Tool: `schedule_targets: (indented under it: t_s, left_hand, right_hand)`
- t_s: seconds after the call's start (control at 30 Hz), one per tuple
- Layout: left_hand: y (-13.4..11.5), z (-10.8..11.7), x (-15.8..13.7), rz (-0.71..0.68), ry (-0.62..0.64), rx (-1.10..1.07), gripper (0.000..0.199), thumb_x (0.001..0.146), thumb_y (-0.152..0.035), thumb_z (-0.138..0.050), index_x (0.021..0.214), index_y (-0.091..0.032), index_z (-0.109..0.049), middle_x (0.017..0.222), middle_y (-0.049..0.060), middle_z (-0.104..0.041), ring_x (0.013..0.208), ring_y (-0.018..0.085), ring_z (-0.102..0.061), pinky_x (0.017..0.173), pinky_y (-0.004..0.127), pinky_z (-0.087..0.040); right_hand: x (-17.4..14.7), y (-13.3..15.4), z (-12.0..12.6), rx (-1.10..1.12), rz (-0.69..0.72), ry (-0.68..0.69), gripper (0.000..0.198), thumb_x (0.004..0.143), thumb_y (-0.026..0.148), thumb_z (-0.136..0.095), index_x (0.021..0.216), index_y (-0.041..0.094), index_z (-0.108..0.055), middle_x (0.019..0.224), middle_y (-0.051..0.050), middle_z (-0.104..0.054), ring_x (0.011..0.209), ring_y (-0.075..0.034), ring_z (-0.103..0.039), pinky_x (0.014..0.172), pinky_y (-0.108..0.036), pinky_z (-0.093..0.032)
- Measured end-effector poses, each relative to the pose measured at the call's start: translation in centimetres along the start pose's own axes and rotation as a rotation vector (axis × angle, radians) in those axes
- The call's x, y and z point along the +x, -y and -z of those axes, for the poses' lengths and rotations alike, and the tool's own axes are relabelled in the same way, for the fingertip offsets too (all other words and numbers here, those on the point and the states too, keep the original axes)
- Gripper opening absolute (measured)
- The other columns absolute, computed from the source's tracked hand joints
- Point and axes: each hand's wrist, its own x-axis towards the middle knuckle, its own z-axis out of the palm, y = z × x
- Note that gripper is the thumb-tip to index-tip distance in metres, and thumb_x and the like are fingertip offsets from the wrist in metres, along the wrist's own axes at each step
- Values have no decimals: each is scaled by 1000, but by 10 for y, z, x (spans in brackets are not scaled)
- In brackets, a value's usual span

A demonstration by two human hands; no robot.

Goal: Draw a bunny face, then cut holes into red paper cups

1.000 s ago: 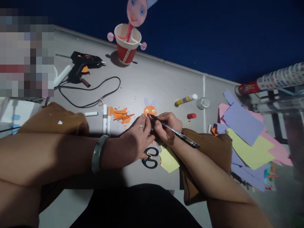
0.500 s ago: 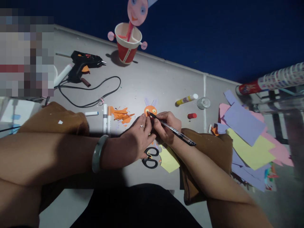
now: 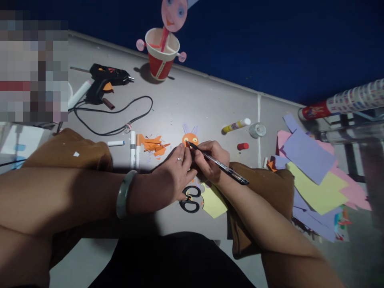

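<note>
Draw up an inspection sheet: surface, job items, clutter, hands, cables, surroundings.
Surface: grey table, small specks scattered.
Job's things: orange paper face; pen tip at it, contact unclear.
Clutter: orange scraps, markers, scissors, yellow paper, glue stick.
Hands: left hand at the face's lower edge, grip unclear; right hand holds the pen.
Cables: black cord looped near the glue gun, apart from both hands.
Surroundings: dark blue backdrop beyond the table; stacked cups at right.
</note>
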Motion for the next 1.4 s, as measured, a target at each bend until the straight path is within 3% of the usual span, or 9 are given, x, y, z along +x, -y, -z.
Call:
schedule_targets:
  t_s: [0.23, 1.0, 1.17, 1.4]
  left_hand:
    - [1, 2, -2, -10, -18, 43, 93, 75, -78, -58, 142, -14, -51, 153, 26, -43, 143, 47, -38, 121, 56, -21]
    - [-2, -8, -2, 10, -83, 63, 91, 72, -80, -57, 138, -17, -53, 152, 22, -45, 143, 46, -36, 122, 55, -16]
    - [-1, -13, -3, -3, -159, 101, 90, 75, -81, -53, 135, -14, -55, 149, 25, -47, 143, 47, -36, 121, 57, -15]
    - [-1, -11, -4, 1, -133, 100, 95, 73, -83, -53, 139, -15, -52, 150, 24, -47, 142, 47, -38, 121, 56, -16]
  right_hand:
    - [1, 0, 0, -7, 20, 8, 5, 84, 24, -61, 88, 23, -59, 77, 0, -72, 62, -14, -65, 59, -28, -54]
    - [1, 0, 0, 14, 21, 0, 7, 83, 21, -61, 87, 23, -57, 77, 0, -70, 62, -14, -64, 59, -28, -52]
    - [1, 0, 1, 7, 42, 2, 7, 83, 20, -60, 87, 23, -56, 74, 1, -69, 61, -14, -64, 59, -27, -51]
    - [1, -1, 0, 10, 65, -19, 6, 84, 20, -60, 87, 22, -55, 74, 1, -68, 59, -12, -63, 56, -25, -51]
